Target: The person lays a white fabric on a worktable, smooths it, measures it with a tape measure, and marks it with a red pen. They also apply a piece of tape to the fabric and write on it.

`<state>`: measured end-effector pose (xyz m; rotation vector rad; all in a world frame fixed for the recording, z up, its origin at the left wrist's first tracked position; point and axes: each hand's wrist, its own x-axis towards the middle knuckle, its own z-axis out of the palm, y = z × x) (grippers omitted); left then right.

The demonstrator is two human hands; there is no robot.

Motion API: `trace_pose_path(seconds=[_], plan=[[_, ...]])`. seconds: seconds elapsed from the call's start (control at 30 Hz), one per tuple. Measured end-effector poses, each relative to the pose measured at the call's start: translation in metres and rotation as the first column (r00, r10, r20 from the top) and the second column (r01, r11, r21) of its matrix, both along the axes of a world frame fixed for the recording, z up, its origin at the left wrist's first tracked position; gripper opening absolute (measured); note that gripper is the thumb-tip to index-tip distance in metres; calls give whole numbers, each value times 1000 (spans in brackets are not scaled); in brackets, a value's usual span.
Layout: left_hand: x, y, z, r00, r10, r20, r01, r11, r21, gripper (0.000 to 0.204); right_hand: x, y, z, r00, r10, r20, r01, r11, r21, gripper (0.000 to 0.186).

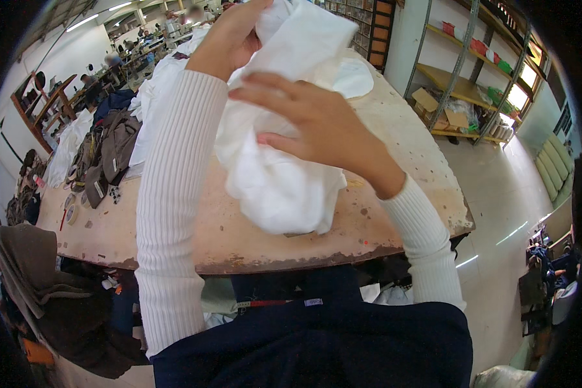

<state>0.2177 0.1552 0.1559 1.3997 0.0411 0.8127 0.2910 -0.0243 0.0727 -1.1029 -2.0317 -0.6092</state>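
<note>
A bunched white cloth (284,194) is held up over the near part of the worktable (394,226), its lower folds hanging close to the tabletop. At its upper left, my left hand (236,42) is closed on the fabric, with the fingers partly hidden behind it. My right hand (317,123) is in front of the cloth's middle, slightly blurred, thumb and fingers spread apart. Whether its fingertips touch the fabric I cannot tell. The cloth's exact kind is not clear from its folds.
White fabric (155,97) is heaped along the table's left side, beside dark brown garments (113,142). Tape rolls (72,213) sit near the left edge. A brown cloth (35,265) hangs at lower left. Metal shelving (452,71) with boxes stands right; people sit farther back.
</note>
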Motion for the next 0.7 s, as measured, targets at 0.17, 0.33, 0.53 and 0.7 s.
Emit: trace_pose_path(seconds=[0.17, 0.33, 0.53, 0.7], plan=[[-45, 41, -3, 946, 323, 28, -324, 938, 123, 47, 75, -1, 5, 990, -127, 61, 140, 924, -355, 28], [-89, 14, 13, 874, 464, -144, -451, 885, 114, 36, 174, -36, 32, 956, 134, -263, -212, 932, -295, 9], [-56, -15, 26, 974, 172, 145, -168, 985, -37, 26, 255, -81, 51, 602, -704, -376, 795, 571, 204, 14], [-40, -11, 23, 980, 132, 150, -141, 988, 56, 29, 93, -48, -14, 911, -253, -325, 207, 963, -170, 34]])
